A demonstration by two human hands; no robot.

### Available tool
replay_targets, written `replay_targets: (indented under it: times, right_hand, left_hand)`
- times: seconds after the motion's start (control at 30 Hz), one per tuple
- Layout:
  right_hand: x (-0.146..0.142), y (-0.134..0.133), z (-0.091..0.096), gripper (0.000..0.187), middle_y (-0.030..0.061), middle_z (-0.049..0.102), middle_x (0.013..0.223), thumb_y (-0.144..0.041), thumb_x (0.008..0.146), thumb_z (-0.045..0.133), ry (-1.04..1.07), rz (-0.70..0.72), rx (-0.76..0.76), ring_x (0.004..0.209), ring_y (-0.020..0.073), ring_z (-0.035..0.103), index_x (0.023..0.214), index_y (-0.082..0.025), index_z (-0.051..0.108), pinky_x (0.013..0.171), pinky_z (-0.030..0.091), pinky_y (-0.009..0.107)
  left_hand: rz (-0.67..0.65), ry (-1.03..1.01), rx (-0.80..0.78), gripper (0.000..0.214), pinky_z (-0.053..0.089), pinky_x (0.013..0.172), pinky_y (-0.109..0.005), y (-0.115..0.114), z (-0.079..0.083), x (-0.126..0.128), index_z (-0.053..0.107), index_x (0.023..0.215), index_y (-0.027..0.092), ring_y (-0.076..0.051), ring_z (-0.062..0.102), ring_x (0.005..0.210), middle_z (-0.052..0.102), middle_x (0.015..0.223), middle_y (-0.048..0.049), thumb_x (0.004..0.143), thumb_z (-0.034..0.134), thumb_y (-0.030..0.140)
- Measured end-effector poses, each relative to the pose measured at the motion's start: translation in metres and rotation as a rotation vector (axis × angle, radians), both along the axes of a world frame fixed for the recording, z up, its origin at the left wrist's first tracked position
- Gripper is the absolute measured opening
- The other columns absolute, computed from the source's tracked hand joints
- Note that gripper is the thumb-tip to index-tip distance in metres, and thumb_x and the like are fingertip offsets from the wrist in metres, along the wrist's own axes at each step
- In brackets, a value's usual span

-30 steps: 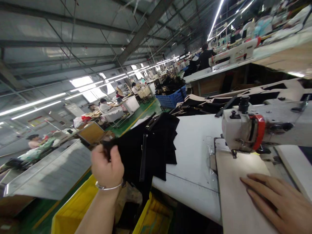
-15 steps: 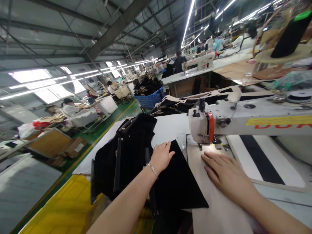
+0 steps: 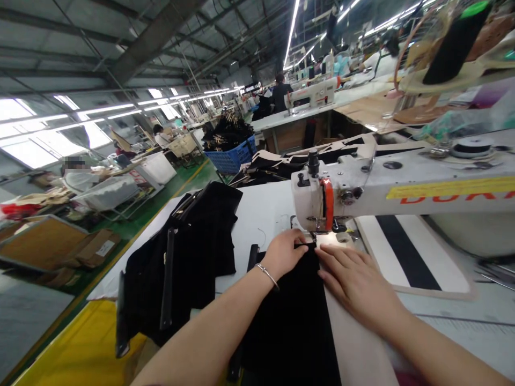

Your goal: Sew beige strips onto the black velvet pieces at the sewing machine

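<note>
Left hand [image 3: 284,252] pinches the top edge of the black fabric piece [image 3: 293,321] with bent fingers, just before the sewing machine [image 3: 322,194]. Right hand [image 3: 356,281] lies flat and open on its right edge. The fabric lies on the desk [image 3: 263,212] under both hands.

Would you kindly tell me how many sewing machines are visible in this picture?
2. The near sewing machine stands just beyond the left hand and right hand; the far sewing machine sits on a table farther back. Others may be hidden in the distance.
</note>
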State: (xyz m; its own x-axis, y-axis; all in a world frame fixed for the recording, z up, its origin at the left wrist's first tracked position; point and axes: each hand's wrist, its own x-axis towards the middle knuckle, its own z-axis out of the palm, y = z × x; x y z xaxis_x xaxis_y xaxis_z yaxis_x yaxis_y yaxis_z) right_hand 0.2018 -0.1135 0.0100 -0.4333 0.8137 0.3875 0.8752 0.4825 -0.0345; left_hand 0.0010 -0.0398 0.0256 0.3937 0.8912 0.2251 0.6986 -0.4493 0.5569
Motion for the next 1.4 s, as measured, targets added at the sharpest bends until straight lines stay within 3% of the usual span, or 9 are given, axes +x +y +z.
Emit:
replay_targets:
  times: [0.27,0.6,0.73,0.8,0.93,1.0,1.4]
  right_hand:
    - [0.0,0.002,0.001,0.05,0.0007,0.048,0.141,-0.049,0.098,0.039,0.01,-0.008,-0.028,0.125,0.0209,0.041,0.141,-0.024,0.043,0.103,0.032,0.042]
    - [-0.002,0.003,0.002,0.055,0.0035,0.048,0.141,-0.05,0.097,0.041,0.007,-0.022,-0.02,0.125,0.0235,0.041,0.144,-0.02,0.04,0.103,0.032,0.044]
    - [-0.002,0.003,0.002,0.055,0.0044,0.049,0.14,-0.049,0.097,0.042,0.005,-0.02,-0.015,0.123,0.0246,0.043,0.144,-0.02,0.041,0.103,0.033,0.045]
    - [-0.002,0.004,0.002,0.055,0.0044,0.049,0.14,-0.05,0.096,0.042,0.008,-0.014,-0.017,0.123,0.0246,0.043,0.143,-0.02,0.041,0.103,0.033,0.045]
    - [0.001,0.005,0.0,0.05,0.0025,0.05,0.138,-0.05,0.096,0.043,0.023,0.01,-0.036,0.124,0.0236,0.043,0.137,-0.023,0.048,0.104,0.033,0.044]
    - [0.002,0.005,-0.001,0.048,0.0024,0.05,0.138,-0.05,0.095,0.044,0.028,0.013,-0.043,0.124,0.0235,0.043,0.135,-0.024,0.049,0.105,0.032,0.044]
    - [-0.001,0.006,-0.001,0.045,0.004,0.051,0.136,-0.044,0.096,0.046,0.033,-0.013,-0.003,0.123,0.0243,0.044,0.135,-0.022,0.049,0.104,0.036,0.045]
  left_hand:
    - [0.03,-0.002,-0.001,0.008,0.045,0.072,-0.026,0.009,-0.001,0.008,0.063,0.085,0.022,-0.016,0.061,0.083,0.067,0.089,0.0017,0.082,0.063,0.029]
    - [0.096,0.021,0.01,0.01,0.048,0.076,-0.032,0.018,-0.006,0.017,0.063,0.087,0.02,-0.019,0.062,0.085,0.068,0.092,-0.0026,0.084,0.059,0.028]
    - [0.095,0.034,0.016,0.009,0.049,0.079,-0.033,0.016,-0.001,0.018,0.063,0.089,0.019,-0.02,0.061,0.088,0.067,0.095,-0.0036,0.085,0.059,0.026]
    - [0.058,0.053,0.069,0.008,0.049,0.086,-0.034,0.008,0.004,0.015,0.062,0.092,0.019,-0.021,0.06,0.096,0.066,0.101,-0.004,0.086,0.058,0.022]
    - [-0.217,0.164,0.201,0.018,0.043,0.105,-0.037,-0.014,0.008,0.004,0.062,0.105,0.019,-0.02,0.052,0.117,0.061,0.12,-0.0037,0.093,0.049,0.02]
    - [-0.288,0.187,0.212,0.024,0.039,0.112,-0.037,-0.021,0.005,-0.001,0.059,0.115,0.018,-0.018,0.049,0.124,0.058,0.129,-0.0039,0.095,0.046,0.022]
    - [-0.263,0.18,0.275,0.028,0.033,0.12,-0.039,-0.018,-0.008,0.002,0.06,0.117,0.015,-0.018,0.047,0.129,0.057,0.132,-0.0054,0.097,0.042,0.023]
